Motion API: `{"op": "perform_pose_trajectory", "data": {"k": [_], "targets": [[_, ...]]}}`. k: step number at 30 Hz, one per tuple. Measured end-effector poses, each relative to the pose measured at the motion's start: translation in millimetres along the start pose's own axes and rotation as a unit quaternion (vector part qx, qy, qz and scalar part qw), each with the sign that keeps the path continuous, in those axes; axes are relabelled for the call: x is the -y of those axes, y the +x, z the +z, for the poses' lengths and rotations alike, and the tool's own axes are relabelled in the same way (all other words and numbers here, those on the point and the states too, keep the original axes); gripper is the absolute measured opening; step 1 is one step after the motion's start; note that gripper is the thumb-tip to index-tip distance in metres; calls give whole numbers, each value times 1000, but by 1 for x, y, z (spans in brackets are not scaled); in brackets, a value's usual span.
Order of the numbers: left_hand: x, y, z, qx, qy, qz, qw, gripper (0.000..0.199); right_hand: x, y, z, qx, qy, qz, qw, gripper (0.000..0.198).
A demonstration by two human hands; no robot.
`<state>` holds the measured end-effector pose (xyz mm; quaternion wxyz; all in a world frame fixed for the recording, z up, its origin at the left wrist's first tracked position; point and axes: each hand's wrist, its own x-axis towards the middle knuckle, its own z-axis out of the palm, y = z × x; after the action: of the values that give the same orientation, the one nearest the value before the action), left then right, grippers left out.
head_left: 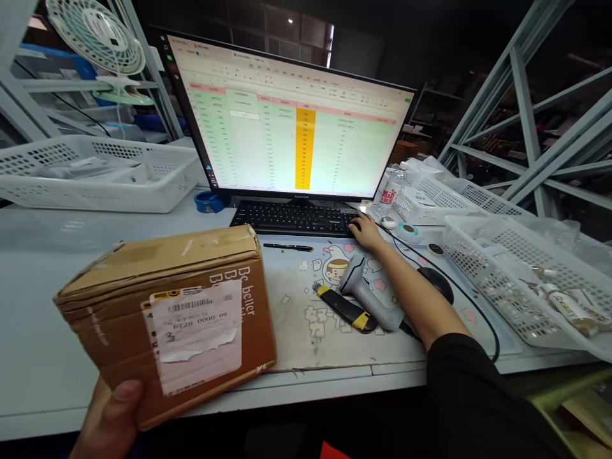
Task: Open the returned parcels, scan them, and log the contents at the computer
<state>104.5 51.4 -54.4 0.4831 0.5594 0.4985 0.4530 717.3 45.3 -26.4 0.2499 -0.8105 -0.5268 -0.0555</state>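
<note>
A brown cardboard box (191,376) with a torn white shipping label (201,319) is tilted up at the desk's front edge. My left hand (112,411) grips its lower left corner, thumb on the front face and the other fingers hidden behind. My right hand (367,231) lies on the right end of the black keyboard (287,218), fingers stretched over the keys. Beneath my right forearm lie a grey barcode scanner (370,296) and a black and yellow utility knife (347,308). The monitor (287,134) behind the keyboard displays a coloured spreadsheet.
A black pen (288,247) lies before the keyboard on the printed desk mat (306,350). A black mouse (436,284) and its cable are right of my forearm. White plastic baskets (478,280) line the right side; another basket (157,194) and a small fan (95,35) are at left.
</note>
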Motion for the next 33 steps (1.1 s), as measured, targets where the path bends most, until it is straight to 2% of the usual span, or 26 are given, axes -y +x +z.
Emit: {"op": "perform_pose_trajectory", "data": {"k": [3, 6, 9, 18, 23, 30, 33], "targets": [[-2, -2, 4, -24, -72, -65, 995, 88, 0, 7, -1, -4, -3, 9, 1000, 46], [-6, -3, 8, -25, -85, -42, 995, 89, 1, 12, -1, 6, -5, 20, 1000, 47], [-10, -4, 12, -28, -79, -15, 996, 89, 4, 16, -4, 4, -5, 23, 1000, 40], [-16, -7, 13, -28, -77, -24, 996, 109, 14, 7, -9, -29, 34, -66, 997, 36], [-10, -2, 10, -21, -70, -17, 997, 109, 4, -2, -12, -52, 39, -38, 997, 40], [-17, -6, 14, -22, -61, -12, 998, 114, -4, -10, -14, -61, 20, -24, 998, 42], [-11, -7, 12, -7, -28, 21, 999, 102, -3, -15, -12, -59, 5, -27, 998, 41]]}}
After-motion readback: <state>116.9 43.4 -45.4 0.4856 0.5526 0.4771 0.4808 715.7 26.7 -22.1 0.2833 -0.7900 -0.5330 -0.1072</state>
